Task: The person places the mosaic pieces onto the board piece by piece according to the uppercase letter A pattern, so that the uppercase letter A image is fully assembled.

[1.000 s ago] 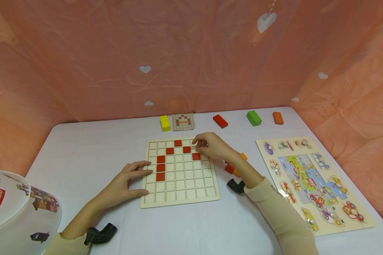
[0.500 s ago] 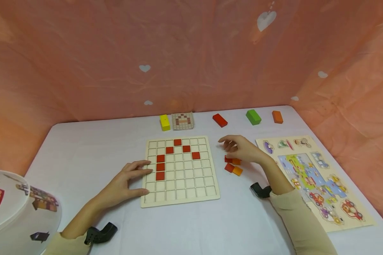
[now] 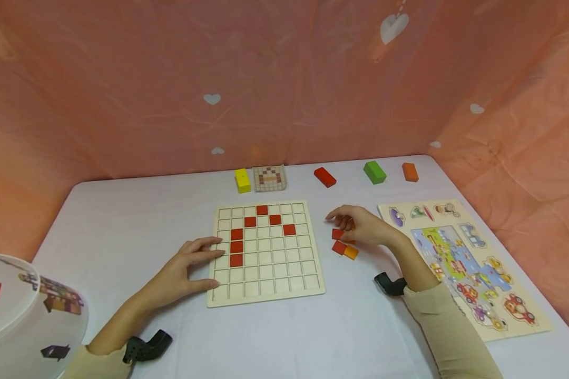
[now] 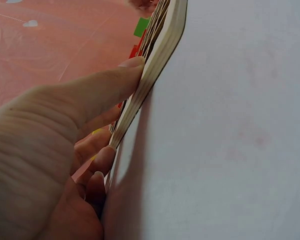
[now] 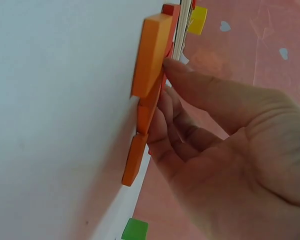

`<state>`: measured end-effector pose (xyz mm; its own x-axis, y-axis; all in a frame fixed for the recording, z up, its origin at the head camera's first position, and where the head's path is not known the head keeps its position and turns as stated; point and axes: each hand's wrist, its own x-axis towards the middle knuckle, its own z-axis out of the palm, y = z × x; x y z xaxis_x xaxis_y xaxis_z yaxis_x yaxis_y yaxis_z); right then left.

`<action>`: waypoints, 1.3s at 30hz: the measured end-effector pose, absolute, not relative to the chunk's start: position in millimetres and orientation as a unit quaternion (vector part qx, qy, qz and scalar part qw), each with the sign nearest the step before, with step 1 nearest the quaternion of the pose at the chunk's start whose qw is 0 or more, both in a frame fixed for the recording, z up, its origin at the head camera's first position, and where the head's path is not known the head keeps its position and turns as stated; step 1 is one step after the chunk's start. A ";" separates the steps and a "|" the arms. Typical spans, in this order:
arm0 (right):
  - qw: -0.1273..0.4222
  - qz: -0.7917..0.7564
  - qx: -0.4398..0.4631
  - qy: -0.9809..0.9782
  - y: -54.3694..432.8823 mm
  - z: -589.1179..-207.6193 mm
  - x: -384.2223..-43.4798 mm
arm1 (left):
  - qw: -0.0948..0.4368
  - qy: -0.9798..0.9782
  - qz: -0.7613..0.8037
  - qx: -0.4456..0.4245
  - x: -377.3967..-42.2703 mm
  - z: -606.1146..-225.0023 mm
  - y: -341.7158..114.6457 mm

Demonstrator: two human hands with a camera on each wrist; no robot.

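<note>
A wooden grid board [image 3: 266, 305] lies on the white table with several red square tiles [image 3: 236, 246] set in its cells. My left hand [image 3: 182, 271] rests at its left edge, fingers and thumb spread along the rim; the left wrist view shows the thumb [image 4: 110, 82] on that edge. To the board's right, my right hand [image 3: 365, 227] is low over a small group of loose tiles, a red tile [image 3: 339, 247] and an orange tile [image 3: 351, 253] among them. In the right wrist view its thumb tip meets the group beside an orange tile [image 5: 150, 55].
A pattern card [image 3: 270, 179] lies at the back beside a yellow block [image 3: 242, 180]. Red [image 3: 324, 177], green [image 3: 374, 172] and orange [image 3: 410, 172] blocks stand farther right. A picture puzzle board [image 3: 526, 329] lies at right, a white bucket [image 3: 61, 326] at front left.
My right hand has left the board's upper right and moved right to the loose tiles, then settled lower over them. The left hand keeps its place on the board's edge.
</note>
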<state>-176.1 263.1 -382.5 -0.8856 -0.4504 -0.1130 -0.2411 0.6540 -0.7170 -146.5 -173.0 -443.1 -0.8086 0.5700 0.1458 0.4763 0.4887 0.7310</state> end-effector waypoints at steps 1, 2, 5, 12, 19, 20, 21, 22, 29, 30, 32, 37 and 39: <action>0.142 -0.366 -0.195 0.899 262.7 -382.4 -176.5 | 0.058 0.861 0.405 0.304 -146.6 -443.0 -173.2; 0.143 -0.364 -0.197 0.899 262.4 -382.4 -176.7 | 0.058 0.861 0.405 0.304 -146.7 -443.0 -173.4; 0.149 -0.361 -0.195 0.899 261.4 -382.6 -177.4 | 0.059 0.861 0.405 0.302 -147.0 -443.0 -173.5; 0.113 -0.374 -0.191 0.900 254.2 -377.6 -179.4 | 0.068 0.858 0.412 0.299 -147.5 -443.7 -172.3; 0.132 -0.408 -0.233 0.873 216.4 -366.5 -185.2 | 0.074 0.858 0.414 0.296 -147.3 -443.9 -171.6; 0.138 -0.407 -0.243 0.870 209.8 -365.8 -186.8 | 0.074 0.859 0.412 0.295 -147.2 -443.8 -171.7; 0.145 -0.404 -0.252 0.867 203.0 -364.3 -188.0 | 0.074 0.860 0.412 0.294 -147.1 -443.6 -171.8; 0.153 -0.399 -0.261 0.866 196.9 -363.9 -189.6 | 0.073 0.860 0.411 0.293 -147.0 -443.4 -171.9; 0.193 -0.354 -0.272 0.874 172.1 -368.8 -193.5 | 0.073 0.860 0.412 0.291 -145.8 -442.1 -171.1; 0.197 -0.353 -0.269 0.874 171.2 -370.4 -193.4 | 0.073 0.860 0.412 0.291 -145.7 -442.1 -171.1; 0.202 -0.354 -0.263 0.874 170.4 -373.2 -192.8 | 0.072 0.861 0.411 0.291 -145.5 -442.3 -171.1; 0.202 -0.359 -0.260 0.873 171.0 -376.1 -192.0 | 0.070 0.860 0.412 0.292 -145.4 -442.5 -171.8; 0.199 -0.359 -0.256 0.875 171.6 -375.5 -191.8 | 0.070 0.861 0.412 0.292 -145.3 -442.1 -171.9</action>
